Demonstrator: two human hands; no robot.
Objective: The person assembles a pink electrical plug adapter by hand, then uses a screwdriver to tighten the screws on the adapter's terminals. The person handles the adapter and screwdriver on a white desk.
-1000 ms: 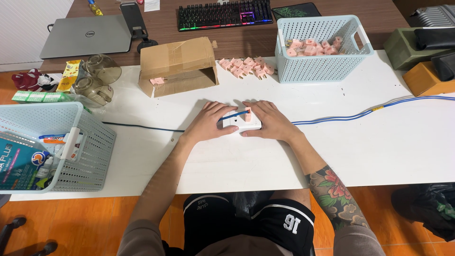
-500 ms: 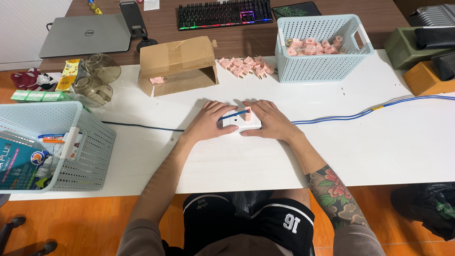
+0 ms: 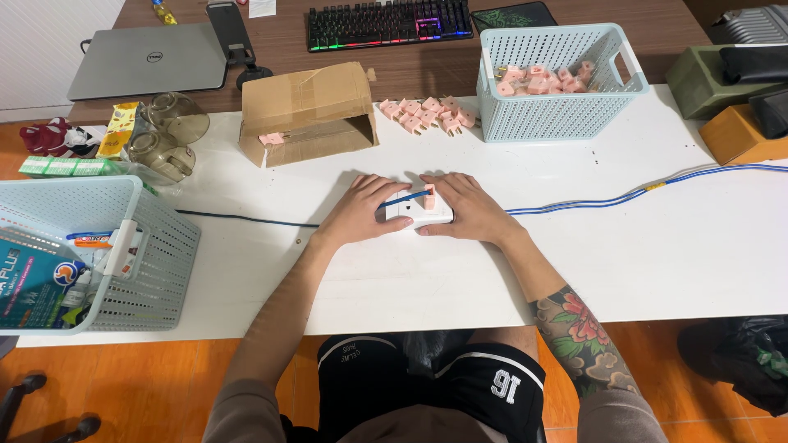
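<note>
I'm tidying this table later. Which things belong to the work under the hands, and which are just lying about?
In use:
left hand and right hand on the white socket block
pink plug on it
blue cable
pile of pink plugs
basket of plugs
cardboard box

Lying about:
laptop
keyboard
glass jars
left basket

White block (image 3: 419,212) half under hands (image 3: 410,215)

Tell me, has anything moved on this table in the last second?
Nothing visibly changed. The left hand and right hand rest as before on the white socket block with its pink plug; the cardboard box and basket of plugs stayed put.
</note>
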